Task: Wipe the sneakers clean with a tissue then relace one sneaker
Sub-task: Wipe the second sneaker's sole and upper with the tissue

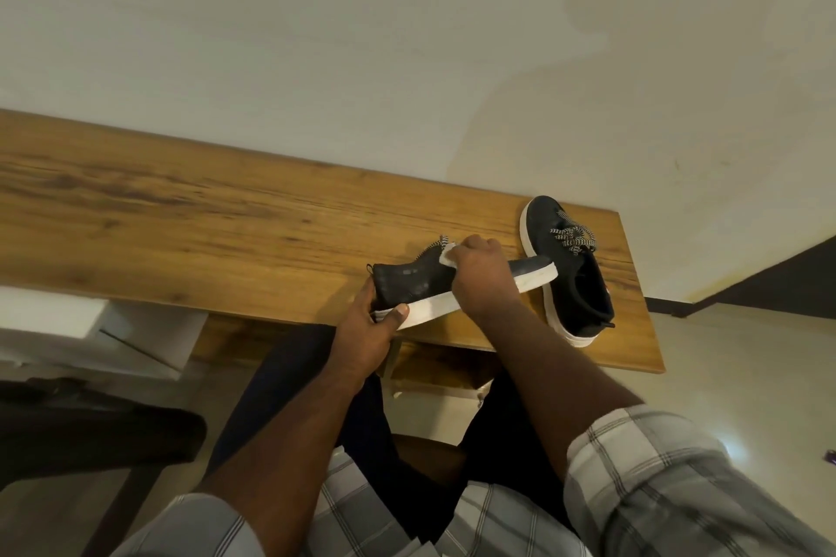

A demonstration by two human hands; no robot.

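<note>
Here, a long wooden table [190, 213] ran along a pale wall [407, 36], and the person sat at its near edge, both forearms in plaid sleeves [669, 479] reaching forward over dark trousers [289, 375]. A second sneaker [570, 280], black with a white sole, stood upright on the table at its right end, toe pointing away toward the wall, its black-and-white patterned laces [572, 237] lying loose across the tongue. The held sneaker [407, 283], of the same kind, was tipped onto its side above the near edge of the table, heel to the left and toe to the right, so that the white sole [434, 308] faced the person; its toe reached just beside the second sneaker. The left hand [366, 326] gripped the heel end, with the thumb lying on the white sole and the fingers curled round the back of the heel. The right hand [482, 278] lay over the middle of the held sneaker, fingers bunched together and clamped on a white tissue [448, 258], which was pressed against the black upper near the lacing. A lace end [436, 246] stuck up just behind the tissue. Only a small corner of the tissue showed beyond the knuckles.
</note>
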